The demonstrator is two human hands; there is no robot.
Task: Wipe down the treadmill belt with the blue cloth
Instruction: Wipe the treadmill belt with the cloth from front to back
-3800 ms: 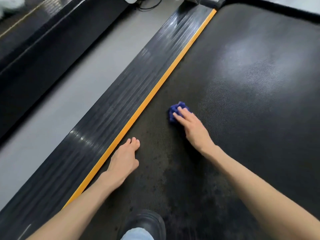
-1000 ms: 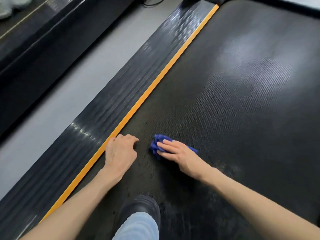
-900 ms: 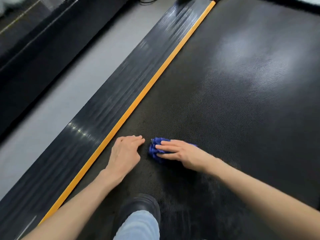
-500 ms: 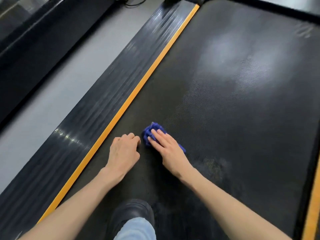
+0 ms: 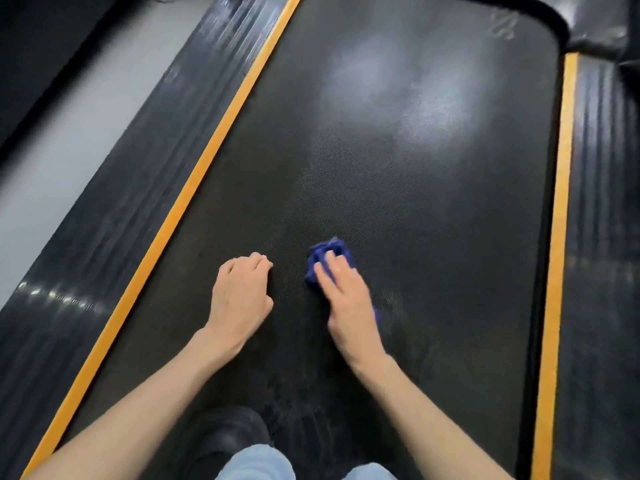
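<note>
The black treadmill belt (image 5: 433, 168) fills the middle of the view, with a dull sheen further up. A bunched blue cloth (image 5: 329, 249) lies on the belt near its middle. My right hand (image 5: 346, 299) presses down on the cloth with straight fingers, and the cloth sticks out beyond my fingertips and at my wrist side. My left hand (image 5: 239, 296) rests on the bare belt a hand's width to the left of the cloth, fingers curled under and holding nothing.
Orange strips (image 5: 194, 181) (image 5: 557, 237) border the belt on both sides, with ribbed black side rails (image 5: 121, 202) (image 5: 602, 237) outside them. Grey floor (image 5: 52, 161) lies to the left. My black shoe (image 5: 225, 441) and jeans-clad knee (image 5: 256, 462) are on the belt's near end.
My right hand has slid the cloth to the right, away from my left hand, toward the belt's middle. The view has swung right, showing the right rail.
</note>
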